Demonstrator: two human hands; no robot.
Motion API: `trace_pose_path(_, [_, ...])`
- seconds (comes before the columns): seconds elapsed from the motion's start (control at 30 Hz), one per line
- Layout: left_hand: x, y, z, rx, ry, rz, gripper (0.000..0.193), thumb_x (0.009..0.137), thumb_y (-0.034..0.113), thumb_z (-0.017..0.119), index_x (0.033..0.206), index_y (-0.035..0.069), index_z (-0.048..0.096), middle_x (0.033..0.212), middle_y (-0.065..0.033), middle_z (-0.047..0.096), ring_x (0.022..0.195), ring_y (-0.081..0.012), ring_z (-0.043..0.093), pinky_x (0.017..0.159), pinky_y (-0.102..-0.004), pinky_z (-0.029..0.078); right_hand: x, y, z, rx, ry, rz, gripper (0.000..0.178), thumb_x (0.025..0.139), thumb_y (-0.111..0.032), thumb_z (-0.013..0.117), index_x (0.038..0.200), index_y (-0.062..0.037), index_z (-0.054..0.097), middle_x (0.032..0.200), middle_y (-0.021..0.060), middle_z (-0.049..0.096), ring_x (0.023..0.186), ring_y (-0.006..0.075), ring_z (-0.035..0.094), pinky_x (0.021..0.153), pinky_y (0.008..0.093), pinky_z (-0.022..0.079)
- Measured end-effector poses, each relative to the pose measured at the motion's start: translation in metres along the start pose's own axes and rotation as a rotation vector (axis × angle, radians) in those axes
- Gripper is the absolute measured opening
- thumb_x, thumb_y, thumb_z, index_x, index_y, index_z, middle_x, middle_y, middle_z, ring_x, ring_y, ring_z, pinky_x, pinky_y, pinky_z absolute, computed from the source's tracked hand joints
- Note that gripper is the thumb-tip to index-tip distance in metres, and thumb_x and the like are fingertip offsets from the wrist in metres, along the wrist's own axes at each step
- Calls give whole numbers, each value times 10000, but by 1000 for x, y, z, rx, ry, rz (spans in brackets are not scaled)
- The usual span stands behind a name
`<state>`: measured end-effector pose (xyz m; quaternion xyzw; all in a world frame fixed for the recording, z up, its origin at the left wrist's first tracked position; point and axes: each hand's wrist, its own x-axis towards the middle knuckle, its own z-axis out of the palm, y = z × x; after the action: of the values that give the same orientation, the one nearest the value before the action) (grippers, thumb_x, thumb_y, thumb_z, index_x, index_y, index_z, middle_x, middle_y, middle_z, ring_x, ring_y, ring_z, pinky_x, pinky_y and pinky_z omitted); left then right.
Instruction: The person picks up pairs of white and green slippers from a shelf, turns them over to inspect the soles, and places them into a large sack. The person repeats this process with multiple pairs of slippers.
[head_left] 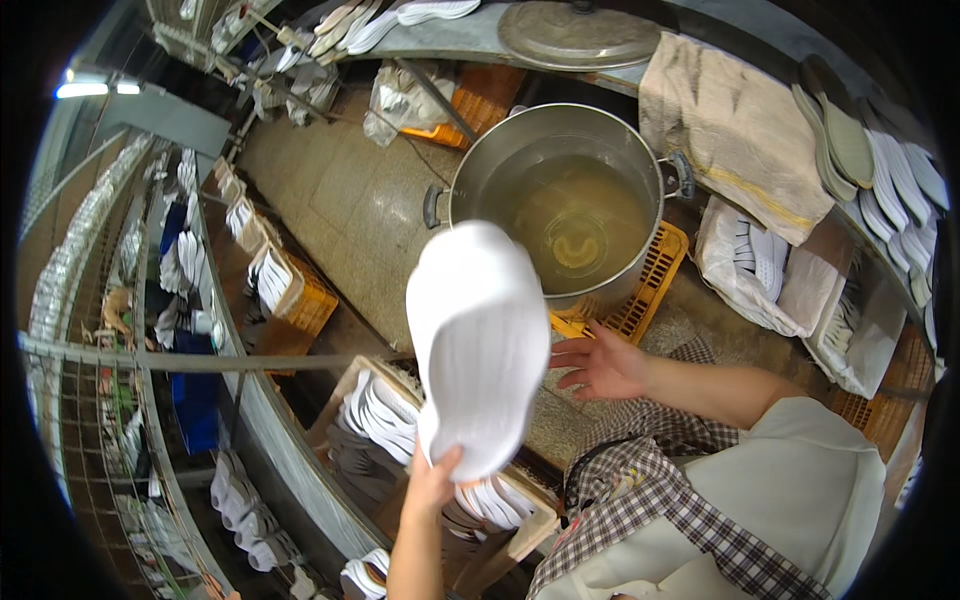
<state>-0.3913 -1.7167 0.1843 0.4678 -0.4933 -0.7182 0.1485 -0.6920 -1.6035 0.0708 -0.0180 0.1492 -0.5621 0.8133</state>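
Note:
A white shoe sole [478, 340] is held up before me, its hollowed inner face toward the camera. My left hand [432, 482] grips it by the lower end, with the thumb over the edge. To the right of the sole, my right hand [603, 367] holds nothing, and its fingers are apart. Just beyond both hands stands a large metal pot [478, 195] with two dark handles. Murky yellowish liquid [560, 215] fills part of it, and a pale curved shape shows in the middle. The sole covers part of the pot's near left side.
An orange crate [668, 262] sits under the pot. Behind it, a bench carries a round lid [585, 38], a beige cloth [735, 135] and several soles [885, 165]. Boxes of white soles stand right [768, 262] and lower left [378, 408]. Metal racks [80, 350] line the left side.

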Motion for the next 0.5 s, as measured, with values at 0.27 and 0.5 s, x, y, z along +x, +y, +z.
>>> trace_pose_path(0.27, [226,102,107,736,54,497,604,814,176,659,1316,10,367,1202,-197,536,939,-313,616,747,-381,527,-91,22,-64,-346,323,-109,332,981,-282,427,1229,-71,493,1168,78,556,979,176,563,762,311,462])
trace_pose_path(0.5, [340,65,160,1341,237,463,659,775,341,697,1261,63,349,1160,-298,497,1008,-467,543,883,-463,458,-138,29,-97,-224,520,-277,287,975,-227,446,1194,-54,516,1153,87,569,962,187,577,756,307,465])
